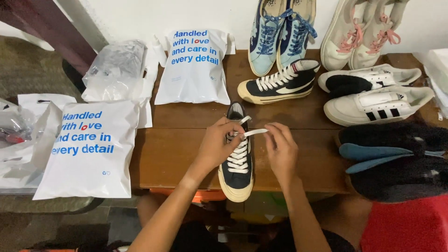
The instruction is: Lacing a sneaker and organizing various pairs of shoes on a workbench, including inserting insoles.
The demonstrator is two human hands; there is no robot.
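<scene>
Both hands lacing a navy high-top sneaker (237, 161) on wooden table (298, 116).
L hand (219, 144) closed on shoe's upper eyelets; R hand (281, 148) pinches white lace (255, 132) end, pulled taut. Matching sneaker (280, 84) lies behind.

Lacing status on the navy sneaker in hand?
Done: white lace crosses the lower eyelets of the navy canvas sneaker with cream sole. In hand: left hand steadies the top rows, right hand pulls a flat white lace end sideways. Left: top eyelets, no bow yet.
</scene>
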